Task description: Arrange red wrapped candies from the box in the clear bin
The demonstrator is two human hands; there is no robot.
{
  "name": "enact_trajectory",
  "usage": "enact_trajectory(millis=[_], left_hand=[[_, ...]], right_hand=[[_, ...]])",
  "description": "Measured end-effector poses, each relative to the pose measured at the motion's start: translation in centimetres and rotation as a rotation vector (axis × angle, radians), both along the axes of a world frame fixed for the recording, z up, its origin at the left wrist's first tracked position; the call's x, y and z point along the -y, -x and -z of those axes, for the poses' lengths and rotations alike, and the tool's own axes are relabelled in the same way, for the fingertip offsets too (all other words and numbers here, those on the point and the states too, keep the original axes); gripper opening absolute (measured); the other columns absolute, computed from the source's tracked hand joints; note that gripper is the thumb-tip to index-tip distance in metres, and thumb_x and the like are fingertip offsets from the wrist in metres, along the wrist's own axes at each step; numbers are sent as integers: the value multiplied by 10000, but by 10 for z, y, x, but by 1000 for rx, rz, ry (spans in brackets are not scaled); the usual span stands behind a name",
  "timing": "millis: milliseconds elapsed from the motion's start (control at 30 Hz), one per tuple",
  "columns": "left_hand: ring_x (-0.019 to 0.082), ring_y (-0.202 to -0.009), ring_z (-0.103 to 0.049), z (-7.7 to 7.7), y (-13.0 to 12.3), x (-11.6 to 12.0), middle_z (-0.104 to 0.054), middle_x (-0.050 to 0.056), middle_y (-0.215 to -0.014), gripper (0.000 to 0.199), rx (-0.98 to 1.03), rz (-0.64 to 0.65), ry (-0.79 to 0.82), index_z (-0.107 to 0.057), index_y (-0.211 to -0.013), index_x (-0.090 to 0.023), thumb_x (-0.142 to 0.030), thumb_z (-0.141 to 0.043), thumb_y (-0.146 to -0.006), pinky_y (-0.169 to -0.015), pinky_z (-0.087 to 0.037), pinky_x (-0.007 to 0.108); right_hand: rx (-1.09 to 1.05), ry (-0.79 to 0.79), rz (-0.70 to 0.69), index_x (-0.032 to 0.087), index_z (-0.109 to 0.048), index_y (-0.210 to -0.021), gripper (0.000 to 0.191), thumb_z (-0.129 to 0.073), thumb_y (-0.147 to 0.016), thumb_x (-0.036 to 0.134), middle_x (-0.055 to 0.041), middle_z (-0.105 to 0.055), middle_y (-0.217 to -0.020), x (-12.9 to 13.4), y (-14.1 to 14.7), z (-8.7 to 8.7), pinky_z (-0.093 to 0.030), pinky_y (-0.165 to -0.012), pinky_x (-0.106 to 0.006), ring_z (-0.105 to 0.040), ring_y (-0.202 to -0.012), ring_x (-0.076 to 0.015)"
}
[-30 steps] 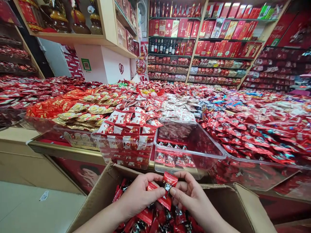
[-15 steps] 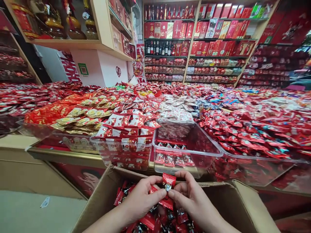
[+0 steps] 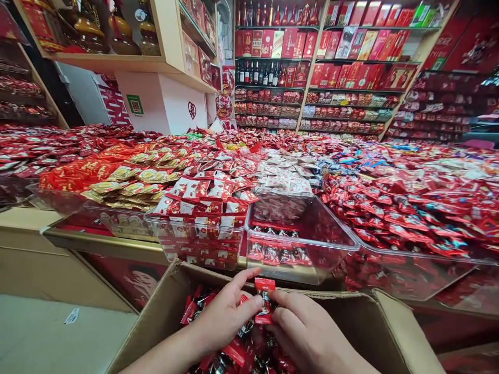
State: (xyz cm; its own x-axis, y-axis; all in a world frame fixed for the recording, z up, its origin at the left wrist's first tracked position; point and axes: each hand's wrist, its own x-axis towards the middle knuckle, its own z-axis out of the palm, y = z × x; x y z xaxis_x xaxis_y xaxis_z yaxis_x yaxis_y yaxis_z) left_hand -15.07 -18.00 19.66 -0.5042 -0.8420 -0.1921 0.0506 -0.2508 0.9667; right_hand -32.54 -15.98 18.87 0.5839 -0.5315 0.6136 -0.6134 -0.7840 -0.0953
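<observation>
Over an open cardboard box (image 3: 405, 332), a small red-and-black wrapped candy (image 3: 265, 300) stands upright between my two hands. My right hand (image 3: 307, 319) pinches its right side with thumb and fingers. The thumb of my left hand (image 3: 224, 311) presses on its left side, while the index finger stretches out above. Another red wrapper shows between that thumb and index finger; my left palm and other fingers are hidden. Below lie many similar candies (image 3: 234, 353) in the box.
Behind the box stands a clear plastic bin (image 3: 331, 244) with a few rows of the same candies at its bottom. Left of it is a bin heaped with red-and-white packets (image 3: 206, 208). Red packets (image 3: 390, 213) are piled on the right. Shelves (image 3: 312, 88) with bottles and boxes stand behind.
The candy has turned more upright and shifted slightly left. My right fingers have closed in along its side, and my left index finger has lifted away from its top.
</observation>
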Motion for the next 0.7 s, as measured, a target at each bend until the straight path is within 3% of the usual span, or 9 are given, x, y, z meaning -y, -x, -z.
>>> enact_trajectory(millis=[100, 233, 333, 433, 567, 700], left_hand=[[99, -459, -559, -7, -7, 6, -594, -38, -633, 498, -10, -16, 27, -365, -1151, -174, -430, -528, -757, -496, -435, 239], [87, -479, -560, -13, -17, 13, -648, 8, -662, 388, 146, -72, 56, -474, -985, -141, -423, -558, -733, -515, -397, 215], [82, -474, -552, -14, -18, 16, -664, 16, -658, 351, 192, -50, 43, -477, -972, -141, -404, -536, -748, -521, -385, 213], [83, -476, -556, -12, -17, 17, -674, 20, -666, 329, 224, -32, 53, -486, -950, -141, -399, -530, -750, -527, -382, 214], [86, -479, -557, -8, -19, 20, -683, 29, -677, 322, 228, -2, 56, -490, -936, -144, -400, -529, -745, -529, -384, 218], [92, -480, -553, -10, -22, 21, -681, 32, -674, 316, 232, 13, 40, -499, -895, -144, -404, -546, -721, -533, -391, 231]], right_hand=[[80, -28, -21, 198, -541, -818, 139, -486, -765, 81, -112, -659, -939, -7, 5, -14, -522, -666, -316, -618, -812, -197], [159, 42, 33, 273, -550, -856, 200, -557, -738, 112, -62, -652, -972, -11, 18, -54, -513, -673, -303, -610, -832, -183], [137, 85, 88, 257, -554, -821, 138, -550, -751, 137, -53, -610, -1070, 13, 25, -92, -480, -717, -296, -585, -898, -175], [96, -6, 167, 202, -547, -705, 77, -513, -769, 177, -57, -625, -972, 60, 19, -120, -448, -678, -297, -580, -817, -165], [-171, -328, 295, 166, -545, -609, 98, -574, -696, 198, -16, -608, -667, 126, 0, -126, -372, -537, -237, -524, -596, -120], [-405, -423, 306, 154, -585, -641, 61, -603, -636, 213, -11, -585, -595, 165, -17, -110, -311, -474, -221, -500, -547, -120]])
